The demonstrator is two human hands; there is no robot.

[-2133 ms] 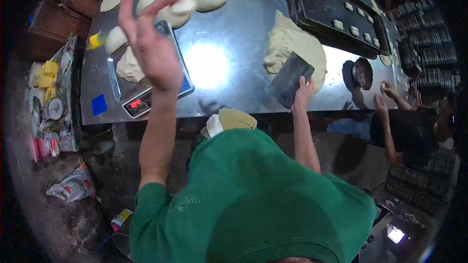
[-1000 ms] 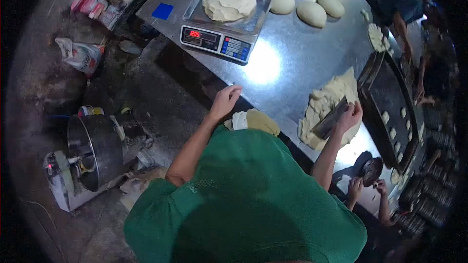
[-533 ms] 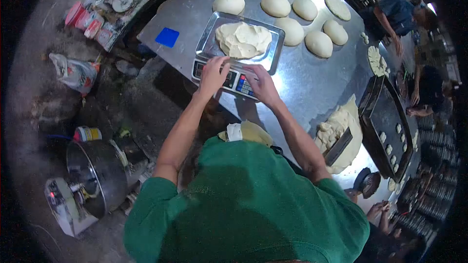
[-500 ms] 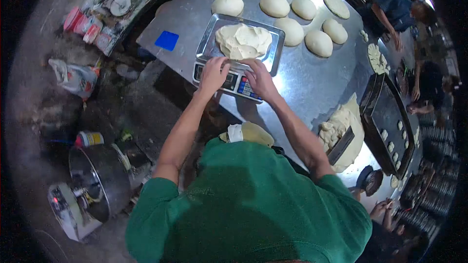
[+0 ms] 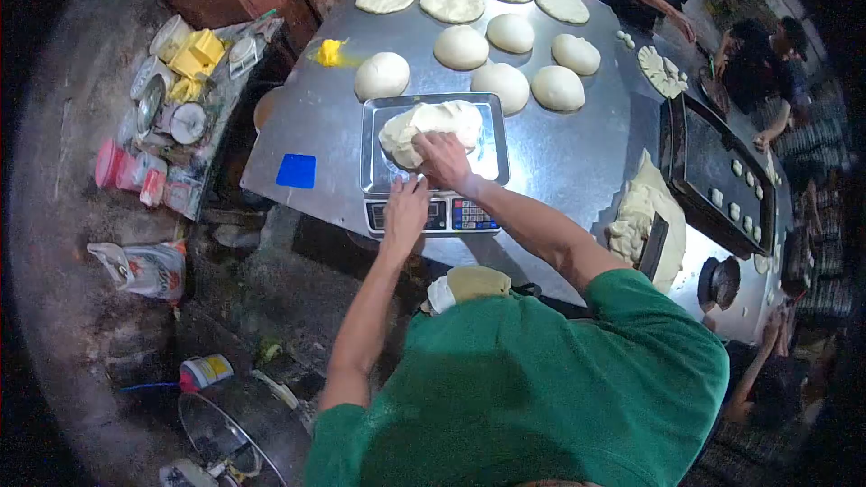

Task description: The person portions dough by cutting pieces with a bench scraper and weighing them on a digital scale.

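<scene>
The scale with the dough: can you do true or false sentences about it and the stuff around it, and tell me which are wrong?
1. The right hand touches the dough on the scale. True.
2. The blue square is under the dough. False: the blue square lies on the table.
3. The left hand holds a dark flat tool. False: the left hand is at the scale's front.
4. The person's shirt is green. True.
</scene>
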